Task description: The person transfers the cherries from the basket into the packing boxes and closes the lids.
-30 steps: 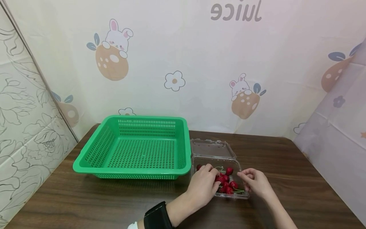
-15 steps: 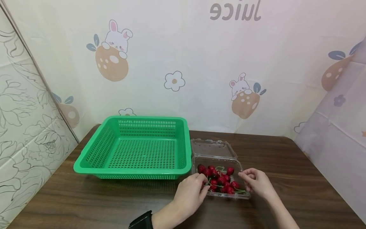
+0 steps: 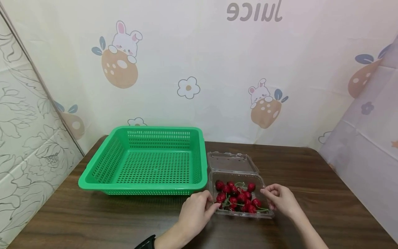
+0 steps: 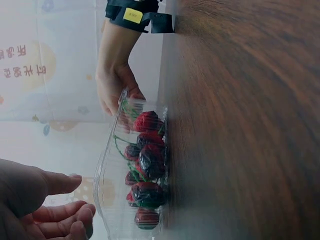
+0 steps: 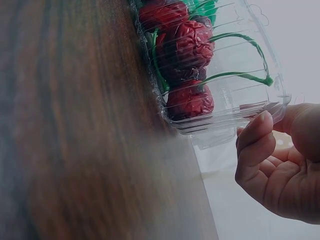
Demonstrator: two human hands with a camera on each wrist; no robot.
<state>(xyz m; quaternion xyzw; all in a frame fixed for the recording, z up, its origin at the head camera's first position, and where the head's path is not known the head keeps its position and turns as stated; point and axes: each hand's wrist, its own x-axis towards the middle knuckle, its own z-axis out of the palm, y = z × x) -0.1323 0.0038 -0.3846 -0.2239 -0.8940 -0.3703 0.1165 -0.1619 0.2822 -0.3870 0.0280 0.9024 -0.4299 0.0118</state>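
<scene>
A clear plastic clamshell container [image 3: 242, 215] sits on the table with its lid [image 3: 231, 162] folded back flat. Inside lie several red cherries [image 3: 241, 197] with green stems, seen through the wall in both wrist views. My right hand [image 3: 281, 200] pinches the container's right rim between thumb and curled fingers; the right wrist view shows this hand [image 5: 280, 165] at the corner. At the left rim is my left hand [image 3: 196, 210], thumb and fingers apart. In the left wrist view this hand [image 4: 50, 210] has nothing between thumb and fingers, close beside the rim.
A green plastic basket [image 3: 143, 186] with slotted walls stands left of the container, its inside bare. The dark wooden table [image 3: 311, 180] ends at a printed cloth backdrop [image 3: 217, 69]. A side sheet [image 3: 31, 138] closes off the left.
My left hand has drawn back leftward from over the cherries to the container's left edge, uncovering them. My right hand stays on the right rim. The container has shifted very slightly.
</scene>
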